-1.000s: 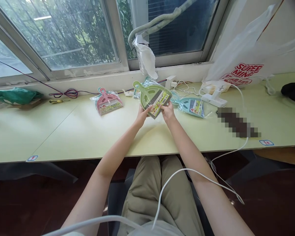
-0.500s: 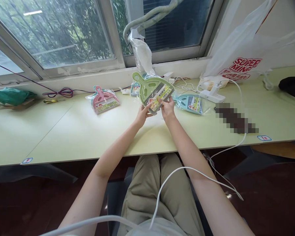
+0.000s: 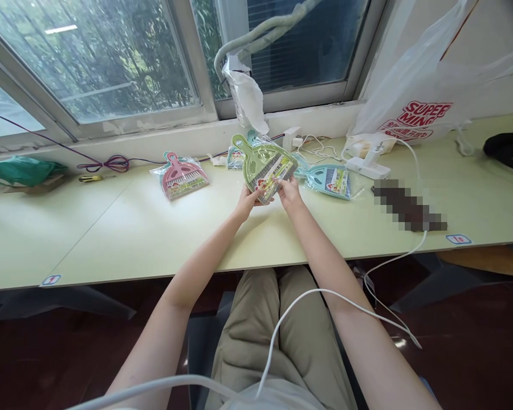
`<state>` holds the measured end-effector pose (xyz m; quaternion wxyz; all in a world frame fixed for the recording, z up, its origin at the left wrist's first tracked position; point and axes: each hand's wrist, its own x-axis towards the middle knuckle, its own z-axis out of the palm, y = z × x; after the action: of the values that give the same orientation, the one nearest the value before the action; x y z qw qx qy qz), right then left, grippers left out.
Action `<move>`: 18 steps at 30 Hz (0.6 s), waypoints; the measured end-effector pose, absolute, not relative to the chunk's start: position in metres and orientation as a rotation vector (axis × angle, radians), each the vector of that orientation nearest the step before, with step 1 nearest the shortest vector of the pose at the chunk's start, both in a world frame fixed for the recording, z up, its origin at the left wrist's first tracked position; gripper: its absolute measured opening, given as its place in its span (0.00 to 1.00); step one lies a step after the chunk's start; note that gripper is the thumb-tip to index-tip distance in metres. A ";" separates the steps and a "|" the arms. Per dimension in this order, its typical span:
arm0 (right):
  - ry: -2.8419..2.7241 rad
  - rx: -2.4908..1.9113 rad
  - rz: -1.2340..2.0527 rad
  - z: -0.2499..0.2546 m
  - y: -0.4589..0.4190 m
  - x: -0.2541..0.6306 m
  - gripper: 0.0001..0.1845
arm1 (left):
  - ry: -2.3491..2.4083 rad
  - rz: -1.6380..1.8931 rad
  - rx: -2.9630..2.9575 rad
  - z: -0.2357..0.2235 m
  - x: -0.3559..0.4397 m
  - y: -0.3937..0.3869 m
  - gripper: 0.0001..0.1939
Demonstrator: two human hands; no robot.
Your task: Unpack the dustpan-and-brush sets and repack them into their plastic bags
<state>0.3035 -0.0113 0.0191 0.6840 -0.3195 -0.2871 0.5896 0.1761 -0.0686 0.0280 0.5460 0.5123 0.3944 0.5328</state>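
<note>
A green dustpan and brush set (image 3: 268, 164) in a clear wrapper is held above the table, its looped handle pointing up and to the left. My left hand (image 3: 248, 203) grips its lower left edge, thumb on the front. On the lower right, my right hand (image 3: 289, 192) pinches the wrapped set too. A pink dustpan set (image 3: 183, 177) lies in its wrapper to the left. To the right is a wrapped blue dustpan set (image 3: 331, 180). Another blue set (image 3: 235, 158) is partly hidden behind the green one.
On the pale green table (image 3: 123, 239) a screwdriver (image 3: 94, 178) and a green bag (image 3: 21, 171) lie at the left. A white power strip (image 3: 367, 165), a blurred-out dark object (image 3: 408, 206) and a large plastic bag (image 3: 414, 108) are at the right. A white cable (image 3: 312, 291) crosses my lap.
The green dustpan set has lowered slightly, its top tilting back away from me. Both hands keep their hold on it.
</note>
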 end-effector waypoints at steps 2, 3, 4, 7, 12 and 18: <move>-0.616 -0.719 1.338 0.016 -0.009 0.303 0.20 | 0.941 1.252 1.222 0.027 0.176 -0.068 0.28; -0.608 -0.725 1.345 0.014 -0.008 0.303 0.20 | 0.947 1.243 1.222 0.027 0.175 -0.067 0.28; -0.603 -0.732 1.350 0.013 -0.007 0.303 0.19 | 0.955 1.236 1.218 0.027 0.175 -0.067 0.28; -0.601 -0.758 1.359 0.011 -0.003 0.305 0.16 | 0.964 1.219 1.193 0.027 0.174 -0.066 0.28; -0.658 -0.884 1.425 0.013 0.003 0.313 0.04 | 0.997 1.222 1.048 0.029 0.164 -0.058 0.27; -1.041 -1.110 0.888 0.020 -0.008 0.328 0.09 | 1.075 1.319 0.714 0.035 0.127 -0.043 0.24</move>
<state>0.3282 -0.0085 0.0204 0.6365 -0.4858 -0.4556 0.3889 0.1269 -0.0425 0.0349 0.6037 0.3083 0.4646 0.5698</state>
